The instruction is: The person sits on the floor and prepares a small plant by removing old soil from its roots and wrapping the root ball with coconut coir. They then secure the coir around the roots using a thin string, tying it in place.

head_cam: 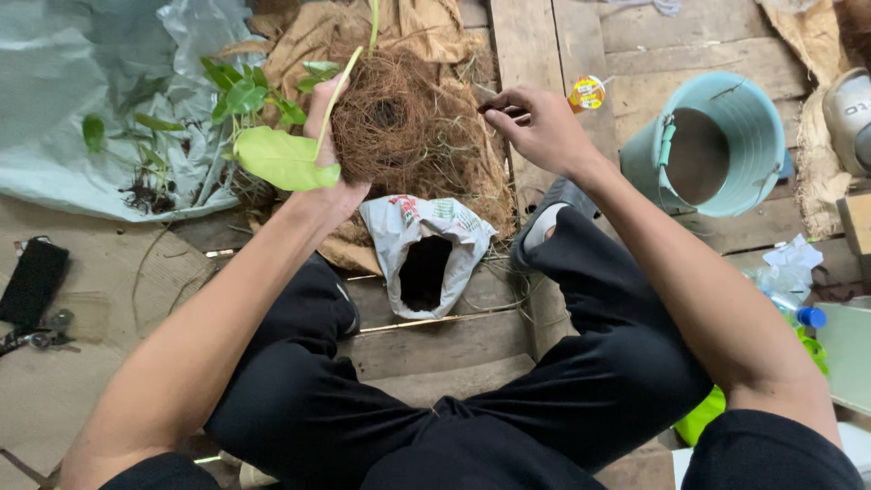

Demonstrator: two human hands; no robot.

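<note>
My left hand (pixel 334 172) grips a round ball of brown coconut fibre (pixel 399 122) with a dark hole in its top, and holds a green plant stem with a large light-green leaf (pixel 283 159) against its left side. My right hand (pixel 537 122) pinches something thin and dark at the ball's right edge; what it is cannot be made out. Below the ball, an open white plastic bag (pixel 426 245) with dark contents lies on the wooden planks between my legs.
A pale blue bucket (pixel 726 136) stands at the right. Small green plants (pixel 245 95) lie on a grey plastic sheet (pixel 82 100) at the left. A small yellow-and-red roll (pixel 588 93) sits behind my right hand. Black tools (pixel 32 290) lie far left.
</note>
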